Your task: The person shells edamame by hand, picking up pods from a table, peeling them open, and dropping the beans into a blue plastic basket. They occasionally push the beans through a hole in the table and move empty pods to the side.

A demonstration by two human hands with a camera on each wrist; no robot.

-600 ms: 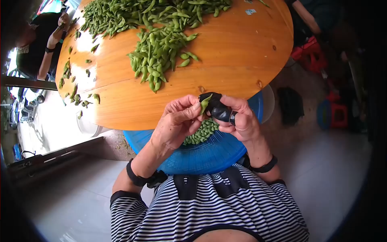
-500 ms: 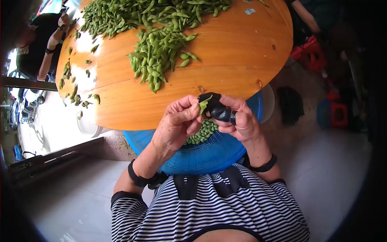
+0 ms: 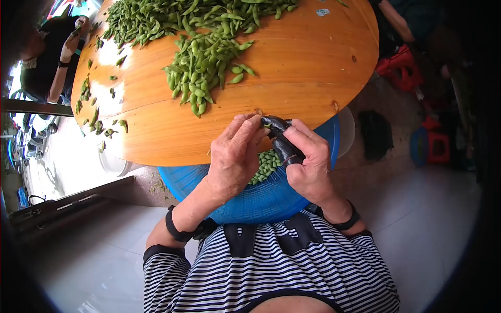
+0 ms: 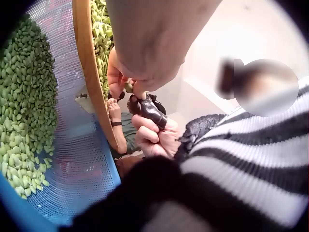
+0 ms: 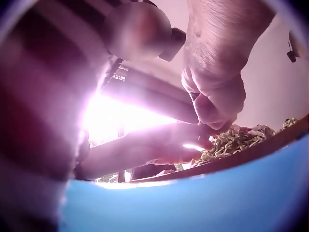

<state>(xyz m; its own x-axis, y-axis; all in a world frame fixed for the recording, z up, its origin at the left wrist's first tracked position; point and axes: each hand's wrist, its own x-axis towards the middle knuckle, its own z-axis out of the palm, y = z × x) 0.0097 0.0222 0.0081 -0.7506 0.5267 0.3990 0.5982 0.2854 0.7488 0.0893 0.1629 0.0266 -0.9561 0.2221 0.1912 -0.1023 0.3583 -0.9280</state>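
Note:
My left hand pinches a green soybean pod between thumb and fingers; only a sliver of it shows in the head view. Black covers wrap the thumb and forefinger of my right hand, and those covered tips close on the pod from the other side. Both hands are held over the table's near edge and a blue mesh basket. Shelled green soybeans lie heaped in that basket, partly hidden by the hands in the head view. Glare washes out the fingertips in the right wrist view.
Beyond the hands, a large pile of pods covers part of the round wooden table. Loose pods and scraps lie at its left. Another person's arm is at the far left; red stools stand at the right.
My left hand has turned over the pod, its back now facing up, and both hands have tilted a little upward toward the table. The pod is mostly covered now.

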